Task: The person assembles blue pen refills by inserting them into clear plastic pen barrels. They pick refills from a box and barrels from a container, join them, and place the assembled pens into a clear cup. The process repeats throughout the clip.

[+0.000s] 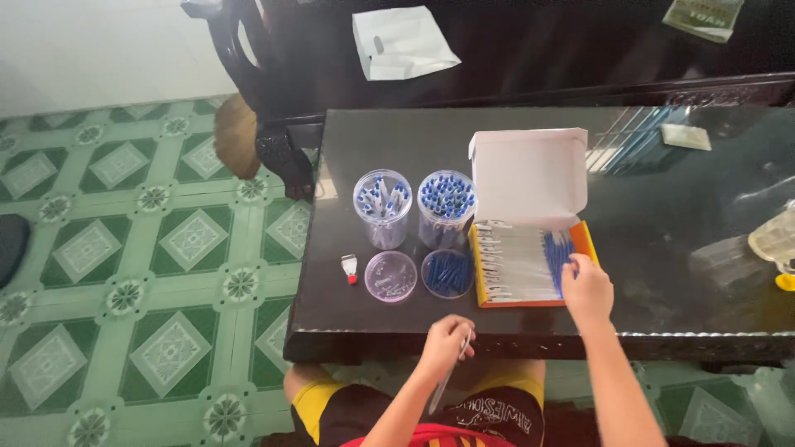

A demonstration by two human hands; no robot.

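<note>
An open cardboard box (523, 266) with a white lid and orange sides lies on the dark glossy table (662, 248), filled with a row of pens with blue ends. My right hand (586, 287) rests on the box's right end, fingers touching the pens. My left hand (445, 343) hovers at the table's front edge, closed on a single pen (447, 377) that points down towards my lap. Two clear round jars (383, 207) (446, 207) holding blue-capped pens stand left of the box.
Two clear round lids (390, 276) (447, 272) lie in front of the jars. A small white and red item (349, 267) sits near the table's left edge. A white bag (401, 41) lies on dark furniture behind. Green patterned floor tiles (149, 248) spread left.
</note>
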